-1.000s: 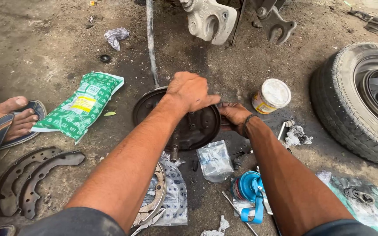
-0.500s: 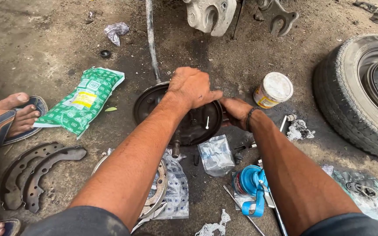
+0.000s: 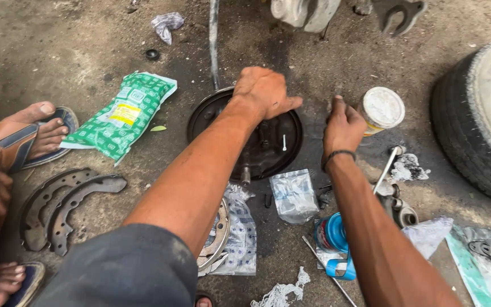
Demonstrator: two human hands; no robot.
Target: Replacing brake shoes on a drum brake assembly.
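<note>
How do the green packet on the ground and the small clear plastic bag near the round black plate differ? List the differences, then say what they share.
The green packet is opaque, green with a yellow patch; the clear bag is see-through. The green packet is larger than the clear bag. The green packet lies left of the black plate; the clear bag lies just below it. Both lie flat on the dirty ground, untouched by either hand.

Bare forearms, dark grey shorts, thin dark wristband (image 3: 338,153) on R wrist.

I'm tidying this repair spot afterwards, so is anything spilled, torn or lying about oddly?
Yes. A dark stain spreads over the ground above the round backing plate under the left hand. Crumpled wrappers and torn packaging scraps lie scattered. Two worn brake shoes sit loose on the dirt.
</note>
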